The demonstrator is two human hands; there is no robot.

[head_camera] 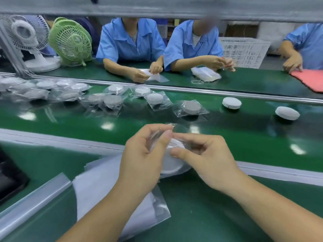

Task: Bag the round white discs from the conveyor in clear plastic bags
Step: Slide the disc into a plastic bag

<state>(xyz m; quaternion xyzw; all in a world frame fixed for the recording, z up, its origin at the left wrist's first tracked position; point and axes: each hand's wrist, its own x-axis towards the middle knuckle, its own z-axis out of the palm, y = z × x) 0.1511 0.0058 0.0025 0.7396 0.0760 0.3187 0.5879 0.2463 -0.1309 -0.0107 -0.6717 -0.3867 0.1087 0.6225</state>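
Observation:
A round white disc (172, 165) sits between my two hands, inside a clear plastic bag (157, 137) at the near edge of the belt. My left hand (143, 154) pinches the bag's open top with thumb and fingers. My right hand (208, 158) grips the bag's other side and the disc. Under my left forearm lies a stack of empty clear bags (104, 186). Two bare white discs (231, 102) (287, 113) rest on the green conveyor (227, 137) at the right. Several bagged discs (192, 107) lie along the belt's middle and left.
Across the belt, three people in blue shirts handle bags at a far green table (244, 81). A white fan (26, 39) and a green fan (71, 41) stand at the far left. A white basket (244, 49) and a pink mat (309, 79) are at the far right. A dark object (8, 180) lies at my near left.

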